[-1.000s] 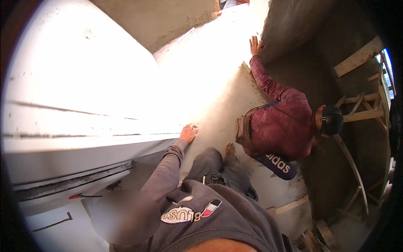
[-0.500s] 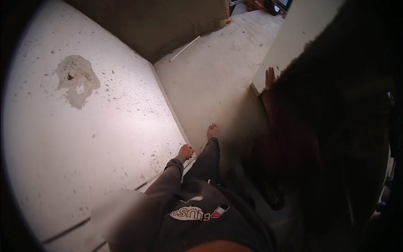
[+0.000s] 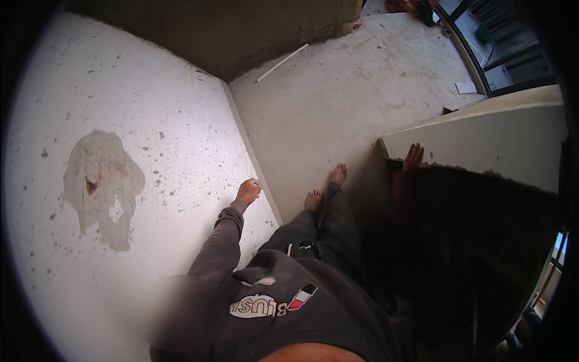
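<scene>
My left hand hangs beside the white speckled wall on the left. Its fingers are loosely curled, with a gap at the thumb, and nothing shows in it. My right hand rests with fingers stretched out against the pale wall end on the right, close to its corner. Most of the right arm is lost in deep shadow. Two bare feet stand on the grey floor ahead of my body.
A rough grey patch marks the white wall. Ahead is a dark brown wall, with a thin white strip lying on the floor near it. A dark-framed glass door stands at the far right, near a small white piece.
The view has swung right, bringing in the glass door. A second foot now shows. My left hand is farther up the picture; my right hand still touches the pale wall end.
</scene>
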Demonstrator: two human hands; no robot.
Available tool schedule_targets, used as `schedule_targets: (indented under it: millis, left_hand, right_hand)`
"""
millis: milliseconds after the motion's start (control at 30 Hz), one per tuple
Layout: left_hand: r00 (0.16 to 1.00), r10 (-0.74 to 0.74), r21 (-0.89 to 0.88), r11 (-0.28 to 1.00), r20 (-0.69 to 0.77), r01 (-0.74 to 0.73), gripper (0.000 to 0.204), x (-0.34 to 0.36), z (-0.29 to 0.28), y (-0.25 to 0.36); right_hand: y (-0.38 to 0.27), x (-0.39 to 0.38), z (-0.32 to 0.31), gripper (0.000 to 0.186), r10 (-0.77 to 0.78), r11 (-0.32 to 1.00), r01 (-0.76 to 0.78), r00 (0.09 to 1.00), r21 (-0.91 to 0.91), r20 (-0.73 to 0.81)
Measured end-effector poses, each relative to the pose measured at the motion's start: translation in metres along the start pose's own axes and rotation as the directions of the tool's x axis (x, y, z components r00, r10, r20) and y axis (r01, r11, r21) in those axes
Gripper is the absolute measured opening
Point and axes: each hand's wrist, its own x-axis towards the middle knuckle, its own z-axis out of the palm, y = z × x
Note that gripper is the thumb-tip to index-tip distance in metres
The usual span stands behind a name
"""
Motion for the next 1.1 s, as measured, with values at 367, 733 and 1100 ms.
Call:
schedule_targets:
  millis: [367,733,1100]
  left_hand:
    - [0.949,-0.313,-0.321,0.896,0.030,0.306,0.015,0.047,-0.052,0.009]
    - [0.973,-0.226,-0.182,0.956,0.056,0.232,0.025,0.169,-0.150,0.070]
    - [0.999,0.021,0.080,0.997,-0.039,-0.018,0.023,0.348,-0.180,0.118]
  right_hand:
    - [-0.026,0.061,0.064,0.031,0.120,0.991,-0.099,0.958,-0.093,0.261]
    - [-0.025,-0.053,0.049,0.032,0.451,0.891,-0.438,0.884,-0.114,0.127]
    - [-0.093,0.285,0.047,0.036,0.066,0.918,-0.030,0.995,-0.394,0.077]
